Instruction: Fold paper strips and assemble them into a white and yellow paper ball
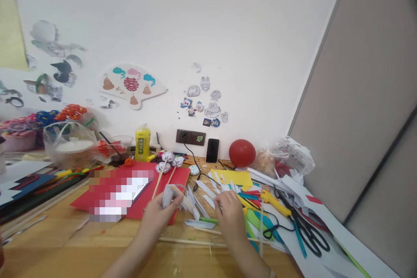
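Note:
Loosely folded white paper (167,196) is pinched between the thumb and fingers of my left hand (159,213), above the desk. My right hand (230,213) is over a pile of cut white paper strips (206,189), with its fingers curled and drawn together. Whatever lies between those fingertips is hidden. Between my hands more white strips (195,222) lie scattered beside a wooden stick (192,240). Crumpled white paper flowers on sticks (167,158) rest on red paper (143,202) to the left.
On the right lie a yellow glue gun (275,203), black-handled scissors (309,232), colored paper strips (252,221) and white sheets (293,247). A red balloon (242,153), a phone (213,151) and a yellow drink bottle (142,142) are along the wall.

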Available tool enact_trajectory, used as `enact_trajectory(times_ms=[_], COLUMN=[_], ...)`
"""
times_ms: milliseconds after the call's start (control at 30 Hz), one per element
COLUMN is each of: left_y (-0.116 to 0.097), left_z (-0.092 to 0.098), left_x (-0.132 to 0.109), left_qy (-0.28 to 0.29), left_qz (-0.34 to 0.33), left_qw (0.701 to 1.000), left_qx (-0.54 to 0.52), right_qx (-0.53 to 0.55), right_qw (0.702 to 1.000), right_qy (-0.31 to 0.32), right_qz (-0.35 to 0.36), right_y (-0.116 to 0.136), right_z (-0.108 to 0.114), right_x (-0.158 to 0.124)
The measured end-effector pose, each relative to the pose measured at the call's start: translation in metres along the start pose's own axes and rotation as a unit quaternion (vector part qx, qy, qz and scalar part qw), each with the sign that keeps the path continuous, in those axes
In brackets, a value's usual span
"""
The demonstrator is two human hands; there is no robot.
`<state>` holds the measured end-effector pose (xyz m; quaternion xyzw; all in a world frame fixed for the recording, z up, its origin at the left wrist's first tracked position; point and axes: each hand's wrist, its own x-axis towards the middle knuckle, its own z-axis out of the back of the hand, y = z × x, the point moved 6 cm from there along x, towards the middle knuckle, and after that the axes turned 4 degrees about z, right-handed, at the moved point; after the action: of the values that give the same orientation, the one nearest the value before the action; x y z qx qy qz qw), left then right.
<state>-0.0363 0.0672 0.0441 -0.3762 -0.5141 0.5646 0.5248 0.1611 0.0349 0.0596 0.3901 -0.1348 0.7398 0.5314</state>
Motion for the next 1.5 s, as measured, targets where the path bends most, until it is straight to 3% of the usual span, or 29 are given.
enact_trajectory(times_ms=[133,300,467,733,867,1000,1100,1333,1500], left_y=[-0.005,-0.016,-0.016,-0.012,-0.009,-0.014,-0.019,-0.018,-0.018], left_z=[-0.008,-0.013,-0.015,-0.02,-0.023,-0.018,-0.014,-0.012,-0.014], left_x=[-0.007,-0.02,-0.022,-0.023,-0.023,-0.022,-0.021,-0.02,-0.022], left_qy=[0.03,0.05,0.064,0.084,0.083,0.063,0.064,0.049,0.051], left_qz=[-0.024,-0.024,-0.02,-0.008,0.009,0.001,-0.021,-0.016,0.0], left_qw=[0.999,0.998,0.997,0.995,0.994,0.994,0.991,0.994,0.993], left_qx=[-0.016,-0.028,-0.039,-0.057,-0.066,-0.091,-0.112,-0.096,-0.106], right_qx=[0.13,0.228,0.244,0.271,0.314,0.402,0.438,0.415,0.37], right_qw=[0.988,0.971,0.966,0.961,0.949,0.912,0.893,0.904,0.927], right_qy=[-0.075,-0.062,-0.068,-0.006,0.012,0.009,0.0,-0.029,-0.035], right_qz=[0.039,0.047,0.062,0.064,0.015,-0.076,-0.104,-0.098,-0.051], right_y=[0.019,0.039,0.042,0.05,0.046,0.034,0.031,0.034,0.039], right_z=[0.017,0.015,0.017,0.017,0.006,-0.013,-0.022,-0.016,-0.006], right_x=[-0.004,-0.01,-0.012,-0.009,-0.011,-0.016,-0.019,-0.019,-0.015])
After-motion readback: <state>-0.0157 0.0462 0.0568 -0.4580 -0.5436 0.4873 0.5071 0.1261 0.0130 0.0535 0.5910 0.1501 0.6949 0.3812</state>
